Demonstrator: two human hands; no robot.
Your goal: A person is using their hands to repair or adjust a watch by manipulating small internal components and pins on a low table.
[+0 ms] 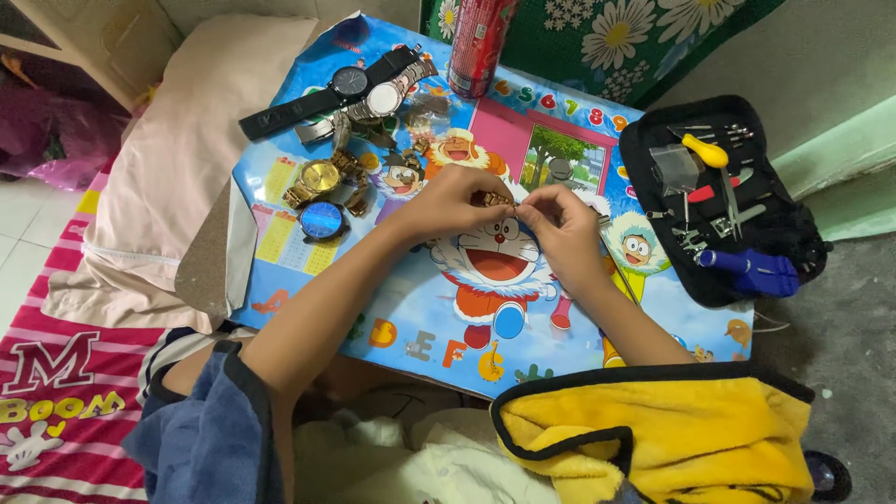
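Note:
Over the middle of a colourful cartoon-printed table (392, 308), my left hand (446, 203) and my right hand (560, 229) meet. Between their fingertips is a short piece of gold watch band (495, 199). My left fingers pinch one end of it, and my right fingers close on the other end. Whether the right hand also holds a small tool is hidden. Several watches lie at the table's far left: a black-strapped one (345, 86), a silver one (385, 98), a gold one (320, 177) and a blue-faced one (321, 220).
An open black tool case (653, 252) with a yellow blower (705, 151), a blue tool (751, 269) and small drivers lies at the right. A red can (476, 42) stands at the far edge. A pink pillow (177, 159) lies left, yellow cloth (672, 439) near me.

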